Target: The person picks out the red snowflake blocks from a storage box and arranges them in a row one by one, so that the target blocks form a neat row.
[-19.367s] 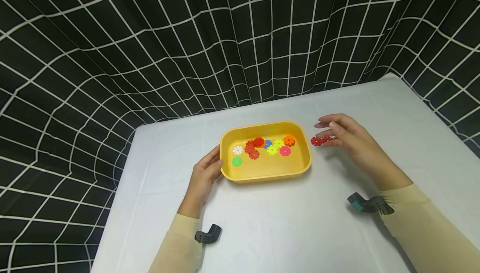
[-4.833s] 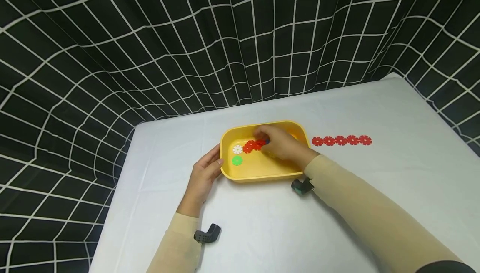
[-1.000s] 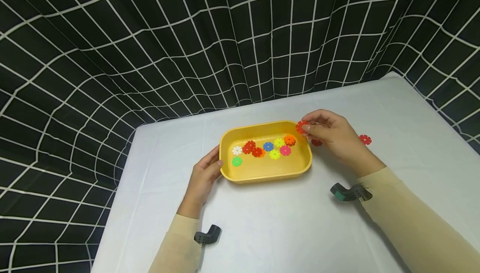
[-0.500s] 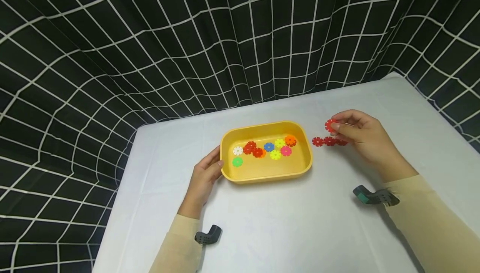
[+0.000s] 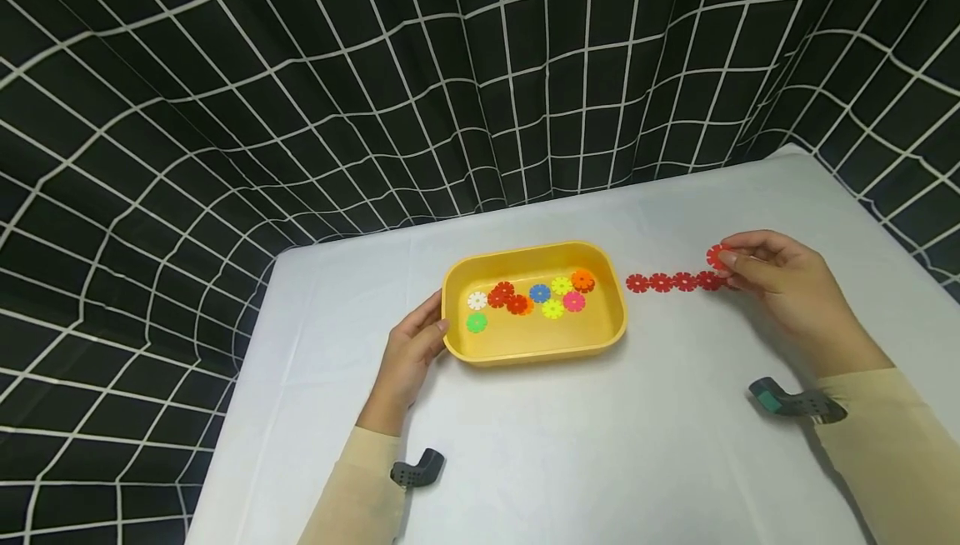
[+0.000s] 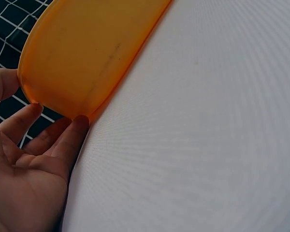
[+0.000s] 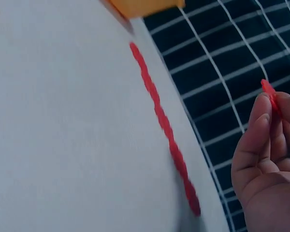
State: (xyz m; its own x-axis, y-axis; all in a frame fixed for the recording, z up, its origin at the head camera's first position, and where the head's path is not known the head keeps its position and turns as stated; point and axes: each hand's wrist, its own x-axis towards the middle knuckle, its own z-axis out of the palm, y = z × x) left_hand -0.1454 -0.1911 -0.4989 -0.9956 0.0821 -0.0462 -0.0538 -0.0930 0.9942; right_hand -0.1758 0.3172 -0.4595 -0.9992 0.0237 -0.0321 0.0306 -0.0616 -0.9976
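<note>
In the head view, my right hand (image 5: 787,282) pinches a red notched plastic disc (image 5: 717,257) between thumb and fingertips. It is raised over the right end of a row of red notched discs (image 5: 661,282) on the table, and the hand hides that end. From the right wrist view, the row (image 7: 159,113) looks like one long line on the cloth. My left hand (image 5: 412,345) holds the left end of a yellow tray (image 5: 525,352), thumb at the rim. The left wrist view shows its fingers (image 6: 77,130) against the tray's outer wall.
Inside the tray lie several loose discs: white (image 5: 477,301), green (image 5: 476,322), red (image 5: 517,304), blue (image 5: 539,293), yellow (image 5: 552,309), pink (image 5: 574,302) and orange (image 5: 582,281). A white cloth (image 5: 570,445) covers the table. Behind hangs a black curtain (image 5: 420,112) with white grid lines.
The right hand has carried the red disc rightward from the tray's right edge and along the row. Earlier, the row had grown to several discs. The left hand stays on the tray.
</note>
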